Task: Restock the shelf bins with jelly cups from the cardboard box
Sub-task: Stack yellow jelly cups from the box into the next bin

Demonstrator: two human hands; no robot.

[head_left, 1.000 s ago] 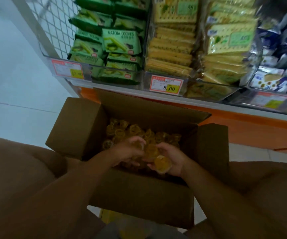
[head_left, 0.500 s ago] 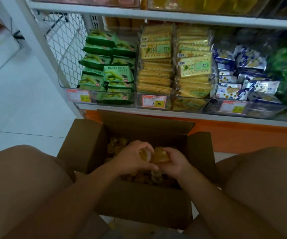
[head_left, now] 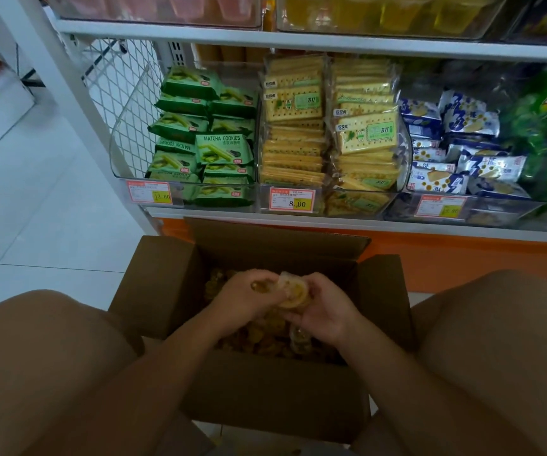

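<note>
An open cardboard box [head_left: 275,393] stands on the floor between my knees, filled with several yellow jelly cups [head_left: 265,340]. Both hands are raised just above the heap. My left hand [head_left: 245,297] grips jelly cups in curled fingers. My right hand [head_left: 326,311] holds more jelly cups [head_left: 293,291], pressed against the left hand's load. On the top shelf, a clear bin [head_left: 387,14] holds yellow jelly cups, and a bin [head_left: 160,9] to its left holds pink ones.
The lower shelf carries clear bins of green matcha cookie packs [head_left: 206,139], yellow cracker packs [head_left: 331,126] and blue-white snack packs [head_left: 456,149]. Price tags [head_left: 291,200] hang on the bin fronts. White tiled floor [head_left: 35,209] lies to the left. My knees flank the box.
Both hands have lifted out of the heap with jelly cups and closed together above the box. My view has tilted upward, bringing the top shelf bins into sight.
</note>
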